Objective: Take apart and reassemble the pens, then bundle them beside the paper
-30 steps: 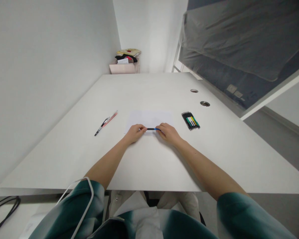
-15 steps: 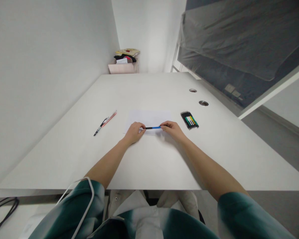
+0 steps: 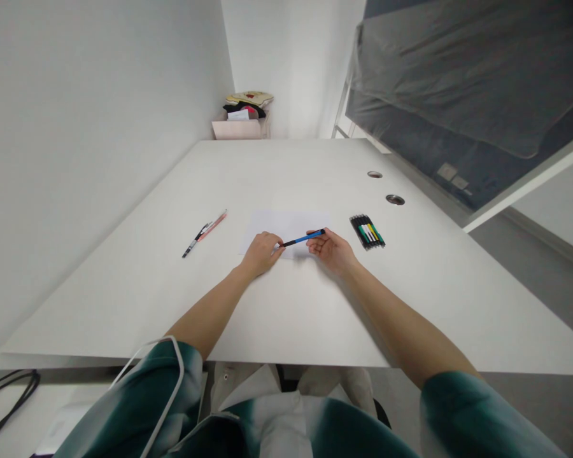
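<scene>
A blue and black pen (image 3: 302, 240) is held between my two hands above a sheet of white paper (image 3: 286, 219). The fingers of my left hand (image 3: 262, 254) pinch its black end at the left. At the other end, my right hand (image 3: 335, 252) is turned partly palm up, its thumb at the pen's dark tip and curled fingers beneath the blue barrel. The pen slants, with its right end higher. Part of the paper is covered by my hands.
Right of the paper lies a row of several dark markers (image 3: 367, 231) with green, white and yellow parts. A black-and-white pen (image 3: 193, 242) and a pink pen (image 3: 213, 226) lie at the left. The white table (image 3: 286, 312) has two round cable holes (image 3: 395, 200) at the right.
My right hand has turned palm upward and risen slightly, tilting the pen's right end up. More of the pen shows now. My left hand still pinches the other end.
</scene>
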{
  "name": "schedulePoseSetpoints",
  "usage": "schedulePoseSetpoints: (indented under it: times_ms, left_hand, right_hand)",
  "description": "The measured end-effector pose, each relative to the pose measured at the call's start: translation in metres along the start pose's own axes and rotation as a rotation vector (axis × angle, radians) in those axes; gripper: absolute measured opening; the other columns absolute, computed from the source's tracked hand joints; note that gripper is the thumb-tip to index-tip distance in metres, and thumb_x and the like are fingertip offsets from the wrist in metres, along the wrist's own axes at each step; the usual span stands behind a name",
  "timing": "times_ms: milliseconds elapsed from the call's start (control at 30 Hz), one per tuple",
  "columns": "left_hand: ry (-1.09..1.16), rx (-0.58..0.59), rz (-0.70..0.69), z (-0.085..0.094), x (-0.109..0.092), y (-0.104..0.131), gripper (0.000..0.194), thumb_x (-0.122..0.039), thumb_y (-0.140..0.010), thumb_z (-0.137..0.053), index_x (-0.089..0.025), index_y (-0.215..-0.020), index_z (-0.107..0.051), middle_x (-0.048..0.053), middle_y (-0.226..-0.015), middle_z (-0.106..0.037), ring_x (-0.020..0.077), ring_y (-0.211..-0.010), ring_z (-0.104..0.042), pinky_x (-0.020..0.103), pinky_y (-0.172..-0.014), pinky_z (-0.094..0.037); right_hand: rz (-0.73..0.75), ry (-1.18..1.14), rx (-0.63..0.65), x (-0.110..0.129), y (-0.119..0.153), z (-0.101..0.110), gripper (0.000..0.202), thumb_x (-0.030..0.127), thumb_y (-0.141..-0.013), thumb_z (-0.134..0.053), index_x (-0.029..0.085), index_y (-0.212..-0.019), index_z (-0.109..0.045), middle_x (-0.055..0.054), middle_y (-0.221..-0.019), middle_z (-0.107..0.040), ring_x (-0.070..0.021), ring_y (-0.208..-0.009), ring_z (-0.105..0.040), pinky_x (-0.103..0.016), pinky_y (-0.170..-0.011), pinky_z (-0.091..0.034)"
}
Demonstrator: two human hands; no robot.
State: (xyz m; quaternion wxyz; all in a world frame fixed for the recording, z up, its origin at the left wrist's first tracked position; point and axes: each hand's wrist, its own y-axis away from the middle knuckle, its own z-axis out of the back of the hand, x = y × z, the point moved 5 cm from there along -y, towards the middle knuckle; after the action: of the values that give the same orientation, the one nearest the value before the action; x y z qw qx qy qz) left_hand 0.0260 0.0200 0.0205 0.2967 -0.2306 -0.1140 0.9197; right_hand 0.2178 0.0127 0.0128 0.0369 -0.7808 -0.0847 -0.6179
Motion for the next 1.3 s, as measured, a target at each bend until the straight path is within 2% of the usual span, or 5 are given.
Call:
schedulePoseSetpoints:
  times_ms: [300,533,733,867,1300]
  left_hand:
    - [0.021,-0.001,-0.034,-0.002,-0.007,0.001,0.016,-0.027,-0.090,-0.054,-0.017,-0.097,-0.064,0.008,-0.100,-0.068,0.0235,-0.099,-0.057,0.039,-0.092,-0.042]
    - [0.025,0.037,-0.101,-0.004,-0.016,0.002,0.024,-0.034,-0.091,-0.052,-0.019,-0.108,-0.062,0.009,-0.110,-0.066,0.0236,-0.105,-0.057,0.040,-0.095,-0.042]
    - [-0.117,0.015,0.106,-0.008,0.014,0.005,0.035,-0.036,-0.087,-0.058,-0.020,-0.118,-0.059,0.013,-0.136,-0.053,0.0296,-0.129,-0.045,0.048,-0.108,-0.035]
    - [-0.118,0.064,0.136,-0.013,0.022,0.006,0.037,-0.038,-0.089,-0.054,-0.019,-0.120,-0.060,0.014,-0.138,-0.053,0.0300,-0.129,-0.046,0.049,-0.110,-0.034]
    - [-0.131,0.061,0.195,-0.013,0.024,0.003,0.037,-0.042,-0.086,-0.058,-0.020,-0.116,-0.063,0.013,-0.131,-0.057,0.0301,-0.123,-0.051,0.048,-0.104,-0.040]
  right_hand:
    - [0.057,0.022,-0.046,-0.006,-0.005,-0.001,0.062,0.072,-0.081,-0.043,0.017,-0.085,-0.070,-0.009,-0.067,-0.066,-0.0213,-0.067,-0.063,-0.036,-0.069,-0.052]
    - [0.142,0.337,0.046,-0.016,0.001,-0.013,0.040,0.054,-0.078,-0.062,0.019,-0.094,-0.071,-0.005,-0.078,-0.070,-0.0192,-0.076,-0.063,-0.035,-0.076,-0.050]
    - [0.245,0.410,-0.408,-0.002,-0.007,0.037,0.022,0.044,-0.073,-0.061,0.022,-0.077,-0.063,-0.001,-0.073,-0.066,-0.0188,-0.075,-0.060,-0.033,-0.071,-0.048]
    - [0.205,0.407,-0.568,-0.001,-0.009,0.059,0.015,0.038,-0.071,-0.060,0.023,-0.073,-0.056,0.002,-0.063,-0.059,-0.0170,-0.066,-0.057,-0.030,-0.065,-0.046]
    - [0.220,0.619,-0.407,0.006,-0.016,0.029,0.020,0.036,-0.076,-0.057,0.023,-0.061,-0.054,-0.002,-0.064,-0.066,-0.0189,-0.069,-0.061,-0.033,-0.070,-0.047]
